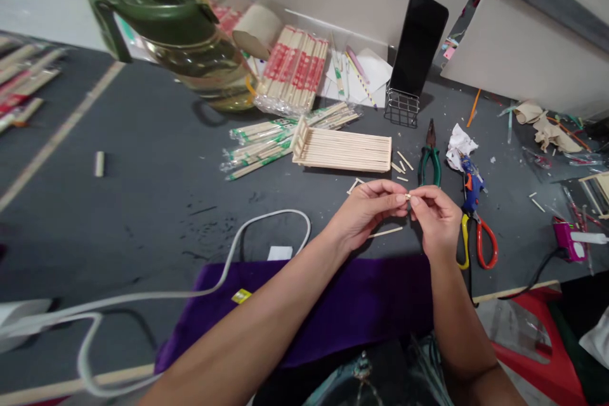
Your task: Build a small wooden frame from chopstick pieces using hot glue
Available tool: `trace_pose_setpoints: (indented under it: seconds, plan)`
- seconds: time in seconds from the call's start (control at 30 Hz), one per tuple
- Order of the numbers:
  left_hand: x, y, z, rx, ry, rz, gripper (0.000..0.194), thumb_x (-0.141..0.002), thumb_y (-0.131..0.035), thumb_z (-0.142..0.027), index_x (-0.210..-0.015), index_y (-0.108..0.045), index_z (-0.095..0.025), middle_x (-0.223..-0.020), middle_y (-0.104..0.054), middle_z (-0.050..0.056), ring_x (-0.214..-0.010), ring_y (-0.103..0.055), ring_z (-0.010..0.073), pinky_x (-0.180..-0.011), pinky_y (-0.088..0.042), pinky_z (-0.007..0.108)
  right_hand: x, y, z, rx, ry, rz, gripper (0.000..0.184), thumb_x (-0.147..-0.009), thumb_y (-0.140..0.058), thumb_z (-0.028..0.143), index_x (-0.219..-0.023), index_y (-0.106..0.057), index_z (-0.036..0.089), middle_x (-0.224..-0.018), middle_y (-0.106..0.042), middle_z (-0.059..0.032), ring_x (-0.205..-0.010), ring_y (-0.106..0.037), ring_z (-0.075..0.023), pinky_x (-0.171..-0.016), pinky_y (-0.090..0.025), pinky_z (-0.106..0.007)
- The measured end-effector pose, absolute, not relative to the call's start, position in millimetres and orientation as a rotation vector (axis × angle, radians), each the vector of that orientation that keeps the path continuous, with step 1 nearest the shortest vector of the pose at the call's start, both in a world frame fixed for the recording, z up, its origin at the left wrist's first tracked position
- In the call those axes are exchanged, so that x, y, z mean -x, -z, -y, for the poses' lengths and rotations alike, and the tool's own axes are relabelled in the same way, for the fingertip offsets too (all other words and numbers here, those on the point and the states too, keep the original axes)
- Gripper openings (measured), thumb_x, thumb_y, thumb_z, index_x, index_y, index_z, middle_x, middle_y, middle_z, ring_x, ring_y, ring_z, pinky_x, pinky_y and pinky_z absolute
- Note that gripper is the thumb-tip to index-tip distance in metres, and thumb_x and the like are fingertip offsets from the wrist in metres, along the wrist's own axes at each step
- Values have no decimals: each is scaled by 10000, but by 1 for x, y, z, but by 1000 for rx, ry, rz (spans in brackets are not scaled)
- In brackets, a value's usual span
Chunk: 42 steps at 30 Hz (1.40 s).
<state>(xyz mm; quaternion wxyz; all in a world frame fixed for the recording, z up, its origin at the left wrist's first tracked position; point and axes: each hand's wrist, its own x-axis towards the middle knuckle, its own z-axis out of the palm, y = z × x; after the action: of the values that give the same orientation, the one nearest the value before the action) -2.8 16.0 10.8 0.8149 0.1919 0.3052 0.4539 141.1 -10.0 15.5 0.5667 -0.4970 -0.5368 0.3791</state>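
Note:
My left hand [368, 210] and my right hand [436, 214] meet fingertip to fingertip over the table. Between them they pinch a tiny pale wooden piece [408, 196], mostly covered by the fingers. Just behind the hands sits a small model bed [349, 150] built of thin sticks, with a raised slatted end on its left. A little stick frame [354, 186] shows partly behind my left hand. One loose thin stick [386, 232] lies under the hands, and short cut stick pieces [402, 165] are scattered right of the bed.
Green-handled pliers [430, 158], a blue glue gun [471, 184] and red-and-yellow-handled scissors [486, 244] lie to the right. Wrapped chopsticks [259, 146], a water jug [190, 44] and a phone [419, 44] on a wire stand are behind. A white cable [233, 250] crosses a purple cloth [375, 304].

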Motion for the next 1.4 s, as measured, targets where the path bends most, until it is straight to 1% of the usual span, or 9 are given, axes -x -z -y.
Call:
trace_pose_setpoints:
  seconds: [0.17,0.27,0.4,0.6,0.7,0.9,1.13,1.33,1.4]
  plan:
    - [1,-11,-16,-411,-1009,-696,322,-515,-970,-233,-732,-758,-123,-673,-732,8,-581,-686,100,-625,-591,193,-142,-18,11,1197,-666,1464,62,-897,-649,238,-895,-709,222,-859,-671,-23,-794,-642,-147,-667,-537,-264]
    - [1,-12,-16,-410,-1009,-716,329,-499,-973,-227,-736,-771,-124,-677,-741,17,-593,-691,102,-633,-595,192,-145,-17,10,1221,-575,1537,73,-909,-634,235,-890,-702,219,-844,-673,-23,-786,-639,-150,-669,-534,-274]
    - [1,-12,-15,-394,-1005,-744,347,-468,-978,-219,-740,-784,-125,-695,-756,36,-638,-712,120,-667,-605,203,-149,-19,8,1193,-482,1640,102,-913,-618,178,-918,-709,224,-861,-679,-23,-791,-635,-145,-671,-533,-276]
    - [0,-10,-16,-368,-1008,-743,329,-477,-974,-201,-732,-782,-125,-682,-753,36,-636,-716,126,-673,-610,210,-150,-24,7,1158,-330,1753,150,-913,-590,126,-920,-706,220,-842,-680,-35,-781,-640,-156,-698,-547,-308]
    - [0,-8,-16,-353,-998,-728,336,-481,-977,-203,-739,-779,-120,-680,-751,39,-626,-713,123,-662,-609,202,-151,-23,7,1163,-302,1786,150,-914,-582,127,-926,-696,223,-841,-680,-36,-781,-640,-158,-695,-549,-310]
    - [2,-8,-16,-359,-977,-726,276,-550,-947,-161,-755,-766,-120,-680,-746,35,-645,-716,129,-643,-611,209,-152,-21,7,1161,-278,1817,156,-923,-572,131,-917,-698,222,-838,-692,-40,-791,-648,-161,-709,-551,-314]
    - [3,-8,-17,-341,-955,-760,263,-548,-938,-142,-743,-764,-112,-679,-750,42,-651,-725,136,-633,-620,207,-155,-18,5,1184,-210,1873,173,-941,-562,147,-928,-717,223,-849,-707,-51,-814,-654,-170,-736,-556,-329]
    - [3,-9,-18,-336,-978,-772,233,-567,-923,-119,-736,-761,-116,-692,-757,37,-629,-717,124,-619,-621,202,-152,-14,6,1162,-244,1818,176,-949,-573,145,-1024,-709,228,-907,-727,-46,-849,-676,-159,-767,-565,-308]
    - [3,-9,-17,-324,-975,-762,225,-572,-920,-115,-733,-763,-117,-692,-758,40,-632,-719,123,-620,-620,196,-150,-13,7,1160,-247,1782,167,-947,-579,147,-1025,-701,231,-899,-726,-39,-845,-677,-158,-763,-564,-304]
